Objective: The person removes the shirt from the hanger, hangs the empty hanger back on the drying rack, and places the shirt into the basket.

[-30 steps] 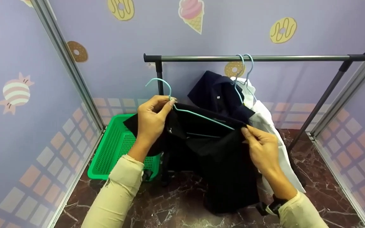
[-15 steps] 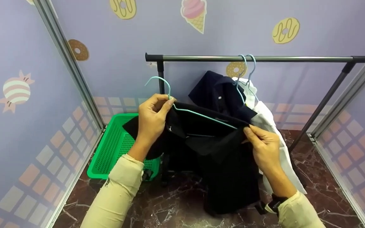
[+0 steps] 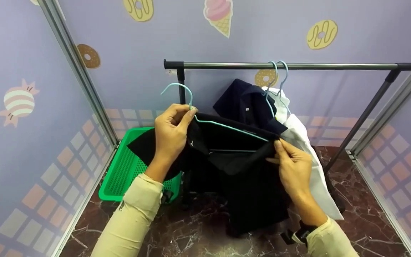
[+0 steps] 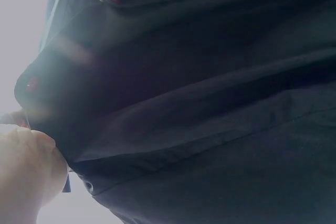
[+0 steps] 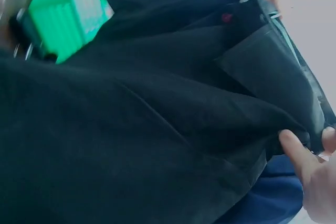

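A black collared shirt (image 3: 255, 196) hangs between both hands, with a pale blue wire hanger (image 3: 232, 128) inside its neck opening. My left hand (image 3: 171, 134) pinches the hanger just below its hook, together with the collar's left end; the hook stands free above the fingers. At the collar's right end, my right hand (image 3: 296, 167) pinches the black cloth between thumb and fingers, near the hanger's far arm. In the right wrist view, the right fingers (image 5: 302, 156) grip the collar edge. Black cloth fills most of the left wrist view.
Behind the shirt stands a clothes rack (image 3: 227, 65). A navy shirt (image 3: 241, 100) and a white shirt (image 3: 302, 135) hang on it from blue hangers. A green plastic basket (image 3: 111, 182) sits on the dark marbled floor at left, and patterned walls enclose the area.
Both hands have risen slightly with the shirt and hanger, and the right hand has shifted a little left. The shirt's left sleeve now spreads further over the basket.
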A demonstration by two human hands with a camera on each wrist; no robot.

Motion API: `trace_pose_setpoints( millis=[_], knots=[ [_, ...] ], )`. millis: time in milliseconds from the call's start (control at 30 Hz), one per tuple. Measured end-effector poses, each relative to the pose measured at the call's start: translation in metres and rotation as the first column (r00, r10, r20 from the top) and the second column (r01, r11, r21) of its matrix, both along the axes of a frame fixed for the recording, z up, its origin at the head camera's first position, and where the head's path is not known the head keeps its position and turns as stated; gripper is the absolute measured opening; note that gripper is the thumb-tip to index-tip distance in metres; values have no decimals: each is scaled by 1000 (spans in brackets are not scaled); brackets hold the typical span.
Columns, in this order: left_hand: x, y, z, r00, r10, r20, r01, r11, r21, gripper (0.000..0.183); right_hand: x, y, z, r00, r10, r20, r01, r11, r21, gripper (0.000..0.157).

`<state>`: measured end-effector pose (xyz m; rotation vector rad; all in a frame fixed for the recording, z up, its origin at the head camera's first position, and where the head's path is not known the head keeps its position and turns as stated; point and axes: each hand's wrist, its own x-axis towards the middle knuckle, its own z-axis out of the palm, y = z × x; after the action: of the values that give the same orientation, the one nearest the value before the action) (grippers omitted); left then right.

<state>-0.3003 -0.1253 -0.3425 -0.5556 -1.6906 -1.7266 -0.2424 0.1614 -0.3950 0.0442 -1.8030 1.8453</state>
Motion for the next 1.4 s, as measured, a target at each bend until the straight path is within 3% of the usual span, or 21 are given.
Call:
trace_pose_setpoints(
  millis=[200,433,533,667,900,1000,1100,1233,1400],
  knots=[
    [-7,-5,1,1000,7,21,-8,999,45,7,-2,0,3,983,173,-58,-181,964,-195,16],
    [-7,-9,-8,999,-5,53,1,997,75,4,-3,9,-5,913,367,-178,-405,869,-284,27],
    [-6,-9,-10,999,-12,53,8,997,78,6,-2,10,-5,890,396,-226,-451,834,-317,23],
    [-6,-10,-9,999,-9,49,5,997,82,8,-2,10,-3,877,413,-248,-479,798,-366,17],
    [-5,-11,-10,995,-6,96,-6,993,118,6,1,5,0,839,469,-277,-544,719,-432,16],
    [-7,-10,-12,995,-12,103,-2,991,134,6,1,0,1,860,414,-298,-509,727,-461,14],
    [-9,-8,-13,994,-14,105,-2,989,145,6,1,-6,3,897,305,-319,-428,779,-459,13],
    [-11,-7,-15,994,-14,111,-5,985,175,7,3,-17,6,920,194,-340,-344,815,-467,13],
    [-14,-6,-20,991,-24,131,-2,981,193,8,2,-24,9,913,173,-369,-357,777,-518,12]
  ],
)
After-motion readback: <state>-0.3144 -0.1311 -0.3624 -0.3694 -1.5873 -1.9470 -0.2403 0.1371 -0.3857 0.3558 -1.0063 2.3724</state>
